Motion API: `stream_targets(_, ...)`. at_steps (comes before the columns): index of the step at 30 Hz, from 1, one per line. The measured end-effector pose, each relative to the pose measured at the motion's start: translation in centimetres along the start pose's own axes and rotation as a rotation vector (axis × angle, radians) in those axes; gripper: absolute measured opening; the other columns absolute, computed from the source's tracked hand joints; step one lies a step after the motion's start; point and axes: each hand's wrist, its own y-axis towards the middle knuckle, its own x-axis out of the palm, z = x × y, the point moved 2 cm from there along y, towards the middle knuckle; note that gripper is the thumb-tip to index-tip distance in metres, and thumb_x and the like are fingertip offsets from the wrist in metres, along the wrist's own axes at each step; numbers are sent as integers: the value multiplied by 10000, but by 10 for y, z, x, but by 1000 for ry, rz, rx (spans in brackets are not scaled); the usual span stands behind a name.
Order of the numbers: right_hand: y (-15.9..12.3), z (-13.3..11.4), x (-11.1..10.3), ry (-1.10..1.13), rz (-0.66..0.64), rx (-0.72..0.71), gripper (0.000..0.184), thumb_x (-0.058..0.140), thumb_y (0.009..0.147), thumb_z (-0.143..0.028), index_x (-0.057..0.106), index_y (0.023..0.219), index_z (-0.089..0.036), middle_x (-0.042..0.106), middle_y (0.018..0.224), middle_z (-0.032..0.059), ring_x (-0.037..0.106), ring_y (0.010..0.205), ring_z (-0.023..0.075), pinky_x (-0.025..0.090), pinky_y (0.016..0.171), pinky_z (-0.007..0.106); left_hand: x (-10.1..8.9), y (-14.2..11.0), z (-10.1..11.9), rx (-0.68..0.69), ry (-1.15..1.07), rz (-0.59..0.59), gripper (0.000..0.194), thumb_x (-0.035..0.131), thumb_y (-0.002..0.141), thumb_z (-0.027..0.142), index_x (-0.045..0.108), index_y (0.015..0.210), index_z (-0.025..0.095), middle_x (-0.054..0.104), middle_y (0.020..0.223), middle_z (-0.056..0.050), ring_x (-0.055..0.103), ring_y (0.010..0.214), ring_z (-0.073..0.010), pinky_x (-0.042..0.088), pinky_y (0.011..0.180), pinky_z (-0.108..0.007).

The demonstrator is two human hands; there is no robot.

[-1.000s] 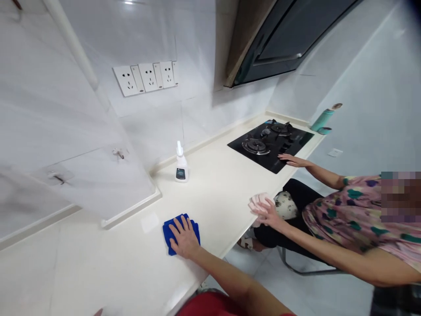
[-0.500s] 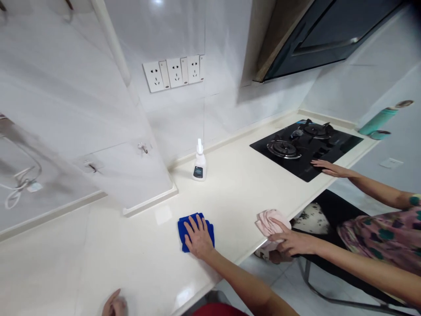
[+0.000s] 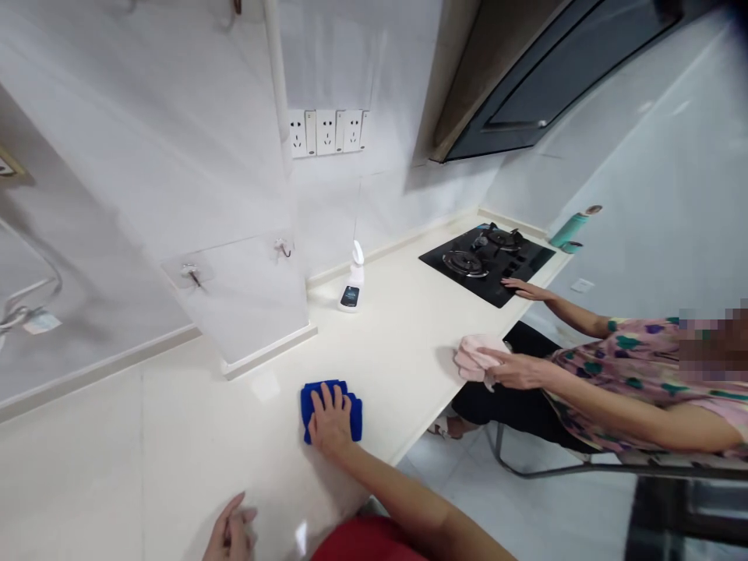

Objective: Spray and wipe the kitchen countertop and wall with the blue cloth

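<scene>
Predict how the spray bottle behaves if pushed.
The spray bottle stands tall and narrow-topped, so a high push would probably tip it. The counter looks glossy, so a low push may slide it. Fill level isn't visible; weight unclear.

Bottle (image 3: 350, 297) behind cloth (image 3: 356, 418), left of hob (image 3: 491, 286)

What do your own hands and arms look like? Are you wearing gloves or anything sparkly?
No gloves! My right hand is bare, with no ring or bracelet that I can spot. No sleeve covers the part of my right arm you see. My left hand has no glove either, but its arm is out of view. My top is red.
</scene>
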Motion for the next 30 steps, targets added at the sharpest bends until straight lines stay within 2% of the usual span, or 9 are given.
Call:
stream_targets(3, -14, -23, 16, 212, 24, -155, 551, 602, 831, -313, 574, 1379, -271, 473, 1537, 77, 291, 1477, 374, 238, 1175, 603, 6, 13, 12, 157, -200, -97, 693, 482, 741, 720, 641, 1196, 221, 772, 886, -49, 685, 699, -211, 594, 732, -385)
stream_targets(5, -22, -20, 20, 413, 48, -242, 415, 542, 850, -260, 667, 1244, -293, 621, 1390, 39, 454, 1394, 279, 335, 1161, 505, 18, 19, 26, 277, -206, -154, 687, 490, 753, 722, 649, 1176, 204, 769, 852, -57, 694, 718, -215, 602, 708, -369)
stream_targets(8, -36, 15, 13, 620, 215, -166, 392, 379, 915, -221, 707, 1127, -256, 721, 1198, 49, 649, 1145, 181, 500, 1020, 359, 51, 19, 56, 538, -91, -211, 502, 450, 873, 589, 674, 1146, 232, 781, 964, -72, 719, 882, -230, 604, 824, -393)
stream_targets(10, -49, 47, 5, 629, 341, -65, 400, 349, 922, -229, 706, 1102, -226, 735, 1132, 72, 674, 1067, 190, 539, 956, 348, 78, 13, 73, 818, 35, -212, 423, 424, 926, 456, 693, 1154, 224, 756, 1142, -96, 676, 1098, -253, 554, 990, -445)
stream_targets(13, -73, 84, -2, 591, 402, -8, 396, 341, 904, -204, 711, 1043, -210, 738, 1054, 90, 676, 1019, 214, 549, 938, 388, 114, 6, 81, 1159, 279, -159, 453, 446, 927, 331, 620, 1322, 193, 628, 1402, -113, 509, 1359, -304, 434, 1140, -513)
stream_targets(17, -97, 97, 3, 536, 411, -58, 371, 359, 861, -135, 702, 969, -225, 710, 1111, 92, 645, 1073, 224, 533, 967, 433, 130, 5, 69, 1297, 520, -103, 600, 487, 922, 357, 407, 1502, 226, 429, 1584, -88, 334, 1481, -356, 384, 1166, -548)
stream_targets(21, -104, 88, 12, 311, 417, -146, 361, 393, 829, -66, 652, 1023, -225, 665, 1170, 83, 588, 1129, 227, 497, 1004, 456, 119, 11, 58, 1351, 570, -107, 645, 549, 894, 422, 412, 1499, 245, 437, 1580, -85, 331, 1478, -373, 402, 1148, -551)
stream_targets(24, -103, 86, 15, 214, 428, -164, 347, 403, 817, -44, 618, 1027, -217, 648, 1157, 78, 578, 1105, 219, 499, 982, 433, 95, 28, 48, 1343, 578, -73, 582, 551, 898, 417, 482, 1454, 258, 483, 1552, -58, 371, 1458, -357, 430, 1131, -530)
stream_targets(30, -103, 89, 16, 157, 442, -189, 334, 409, 823, -42, 600, 1034, -217, 637, 1148, 77, 570, 1091, 219, 498, 962, 426, 1, 96, 15, 1094, 619, 101, 582, 521, 909, 477, 511, 1435, 228, 504, 1534, -73, 350, 1471, -336, 358, 1185, -536)
